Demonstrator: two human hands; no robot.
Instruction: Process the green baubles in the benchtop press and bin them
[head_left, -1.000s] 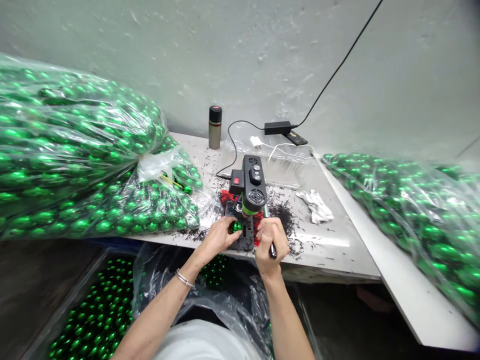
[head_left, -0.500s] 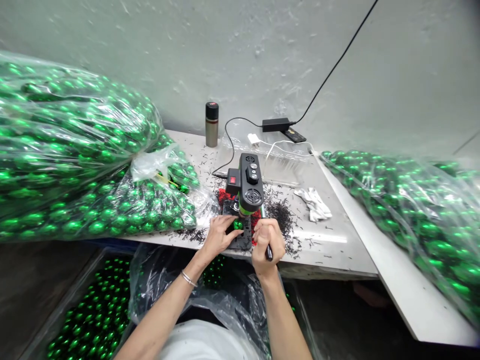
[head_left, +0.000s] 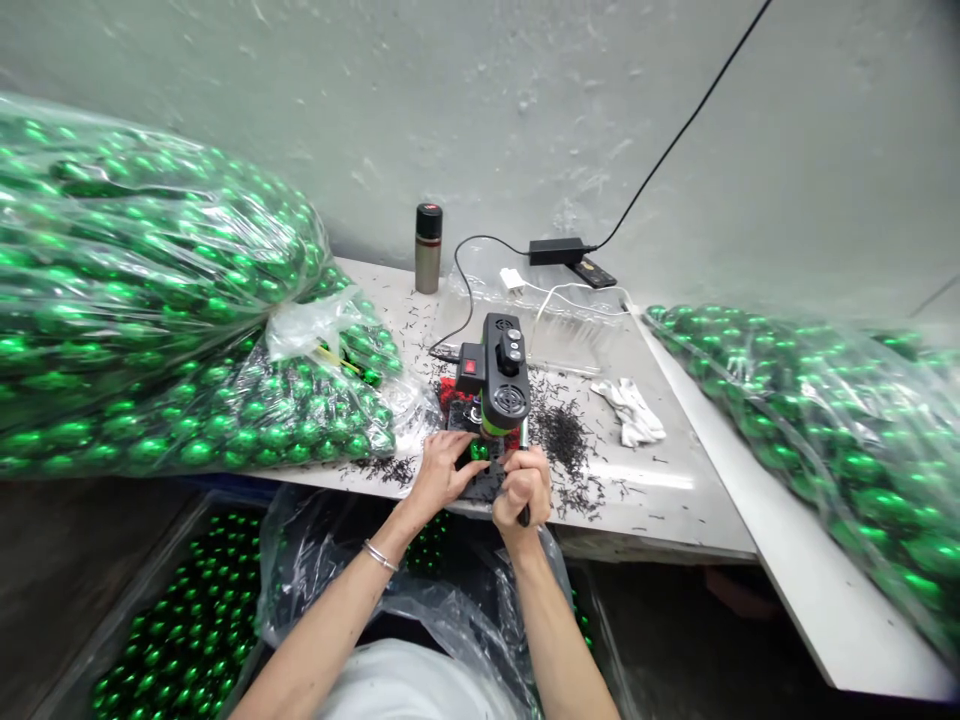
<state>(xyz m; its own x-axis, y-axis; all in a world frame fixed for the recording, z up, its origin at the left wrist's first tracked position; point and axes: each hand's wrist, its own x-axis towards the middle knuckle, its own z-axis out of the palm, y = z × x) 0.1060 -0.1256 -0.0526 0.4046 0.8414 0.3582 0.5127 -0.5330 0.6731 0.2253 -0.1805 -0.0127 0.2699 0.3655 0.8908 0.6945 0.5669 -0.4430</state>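
A black press machine point(head_left: 504, 365) with a red switch stands on the table. Beneath its head, a shiny green ball point(head_left: 478, 452) sits between the thumb and fingers of my left hand point(head_left: 441, 472). The black base plate point(head_left: 484, 487) of the press lies under the ball. My right hand point(head_left: 522, 486) is wrapped around the black lever handle point(head_left: 524, 515) at the machine's right side. The contact between the press head and the ball is hard to make out.
Large clear bags of green balls lie left point(head_left: 172, 330) and right point(head_left: 847, 450). Small black pieces point(head_left: 562, 435) are scattered over the table. A white glove point(head_left: 632, 410), a bottle point(head_left: 428, 250), a power adapter point(head_left: 556, 250) and a plastic tray point(head_left: 577, 345) are also there.
My right hand and the lever handle have swung slightly left, closer to the press. My left hand stays at the ball. The whole view has shifted a little.
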